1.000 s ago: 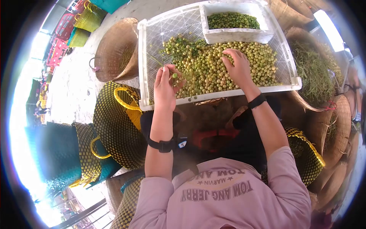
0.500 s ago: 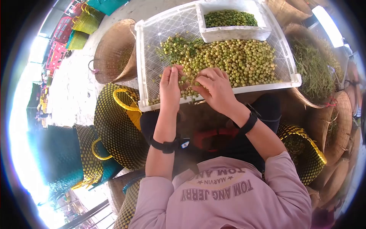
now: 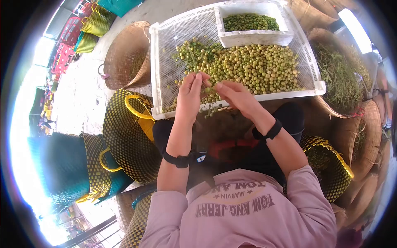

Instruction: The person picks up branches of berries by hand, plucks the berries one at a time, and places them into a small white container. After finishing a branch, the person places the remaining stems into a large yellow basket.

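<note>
My left hand (image 3: 191, 91) is closed in a pinch on a thin green stem (image 3: 192, 58) that sticks up above the fingertips. Close to its right is my right hand (image 3: 236, 95), thumb and fingers brought together at small round fruits on the same sprig; the exact grip is partly hidden. A few fruits on stems (image 3: 212, 110) dangle below the hands over the tray's near rim. Both hands are above a white perforated plastic tray (image 3: 165, 41), where many loose yellow-green round fruits (image 3: 264, 68) lie. A heap of fruits still on stems (image 3: 197, 53) lies beyond my left hand.
A white foam box (image 3: 254, 39) with darker green fruits stands in the tray's far right corner. Wicker baskets (image 3: 124, 56) flank the tray, the right one holding stripped stems (image 3: 339, 78). Yellow-and-black woven baskets (image 3: 128, 140) stand beside my legs.
My left hand has shifted slightly right, and the stem now points up above it. My right hand's fingers have drawn closer together beside the sprig.
</note>
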Demonstrator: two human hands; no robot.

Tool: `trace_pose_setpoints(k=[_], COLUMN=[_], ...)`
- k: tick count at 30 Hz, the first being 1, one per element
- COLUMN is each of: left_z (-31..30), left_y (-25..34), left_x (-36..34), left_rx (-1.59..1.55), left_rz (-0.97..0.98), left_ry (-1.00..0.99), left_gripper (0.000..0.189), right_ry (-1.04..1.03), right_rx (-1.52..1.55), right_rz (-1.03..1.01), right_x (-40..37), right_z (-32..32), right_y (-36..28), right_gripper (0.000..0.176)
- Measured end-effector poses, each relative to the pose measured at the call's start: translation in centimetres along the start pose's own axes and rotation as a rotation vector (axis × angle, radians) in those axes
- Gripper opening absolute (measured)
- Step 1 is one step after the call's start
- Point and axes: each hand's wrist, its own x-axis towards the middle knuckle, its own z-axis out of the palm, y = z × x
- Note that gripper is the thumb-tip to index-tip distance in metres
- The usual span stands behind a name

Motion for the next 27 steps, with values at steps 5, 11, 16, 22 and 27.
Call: trace_pose_setpoints(k=[5, 11, 16, 22, 27], left_z=[0.0, 0.1, 1.8, -0.2, -1.6], left_y=[-0.3, -1.1, -0.1, -1.6, -0.4], left_x=[-0.1, 0.4, -0.8, 0.4, 0.5], left_rx=[0.037, 0.425, 0.528, 0.256, -0.1], left_rz=[0.003, 0.283, 0.246, 0.165, -0.016], left_ry=[0.039, 0.149, 0.14, 0.155, 0.105], left_gripper=[0.024, 0.023, 0.022, 0.025, 0.025], right_ry=[-0.065, -0.075, 0.157, 0.081, 0.123], right_rx=[0.14, 0.501, -0.161, 0.333, 0.526], right_rz=[-0.128, -0.1, -0.198, -0.125, -0.012], right_x=[-0.3, -1.0, 0.9, -0.7, -0.6], right_z=[0.1, -0.5, 0.3, -0.9, -1.9], right_y=[0.8, 0.4, 2.0, 1.9, 3.5], right_gripper=[0.024, 0.02, 0.025, 0.019, 0.014])
